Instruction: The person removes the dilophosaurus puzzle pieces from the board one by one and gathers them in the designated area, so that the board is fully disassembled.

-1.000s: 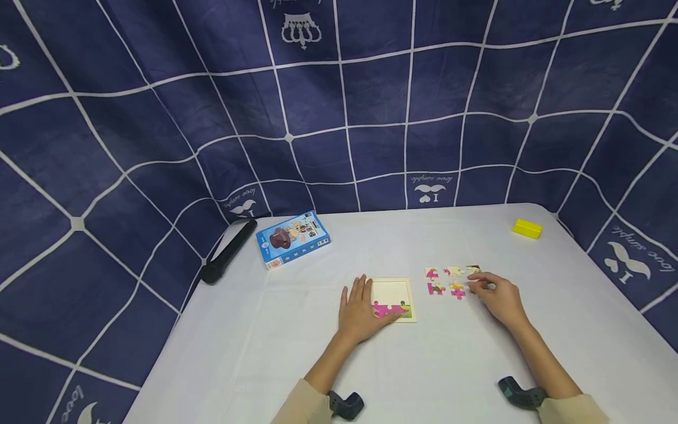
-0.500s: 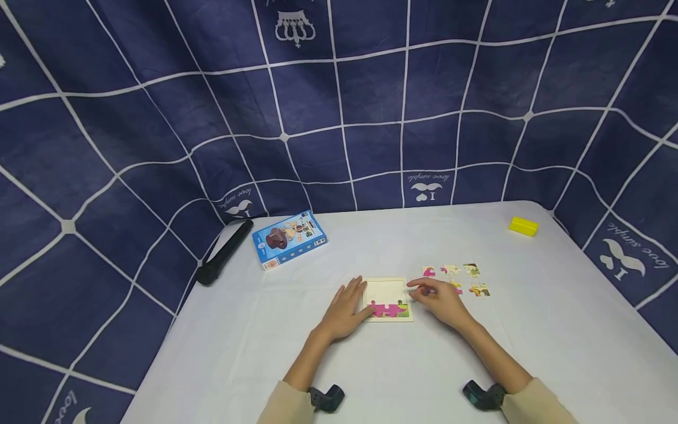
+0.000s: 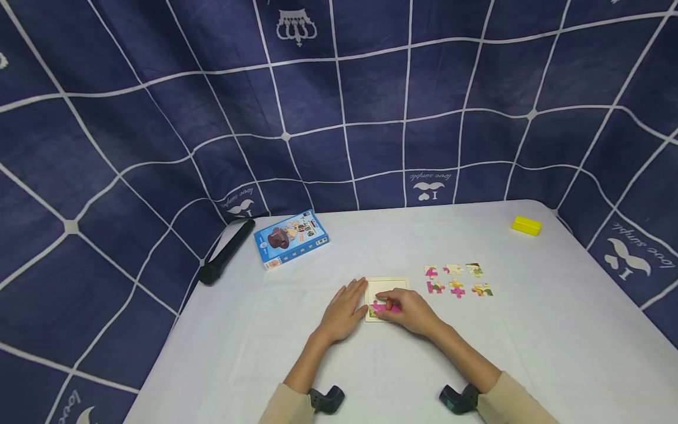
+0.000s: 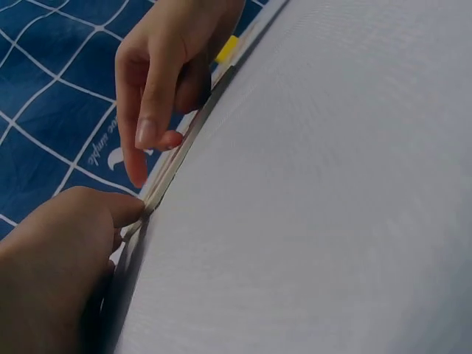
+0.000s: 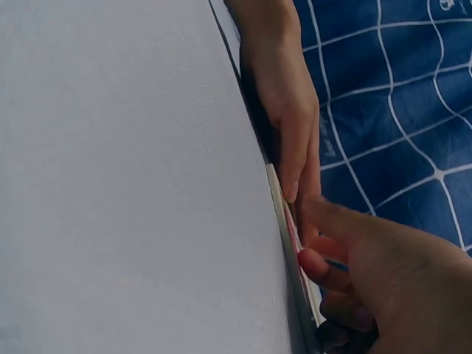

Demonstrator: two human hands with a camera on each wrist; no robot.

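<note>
Flat beside a small square wooden puzzle tray (image 3: 392,278), my left hand (image 3: 341,313) has its fingers stretched out, the thumb on the tray's left edge. My right hand (image 3: 413,312) reaches over the tray's lower part. Its fingers are bent and touch pink puzzle pieces (image 3: 377,305) there; no piece shows lifted between them. A row of pink and green pieces lies along the tray's near side, partly covered by that hand. In the left wrist view, the right hand's fingers (image 4: 147,133) point down at the tray. To the right lie several loose puzzle pieces (image 3: 435,287) in two rows.
A blue box (image 3: 291,238) with printed pictures stands back left, next to a long black object (image 3: 225,253). Near the back right corner lies a yellow block (image 3: 526,225). A blue curtain (image 3: 371,147) with white lines hangs behind the white-covered table (image 3: 296,300).
My right hand has moved left from the loose pieces to the tray, leaving both rows uncovered. My left hand has slid slightly left, its thumb drawn back from the pieces to the tray's edge.
</note>
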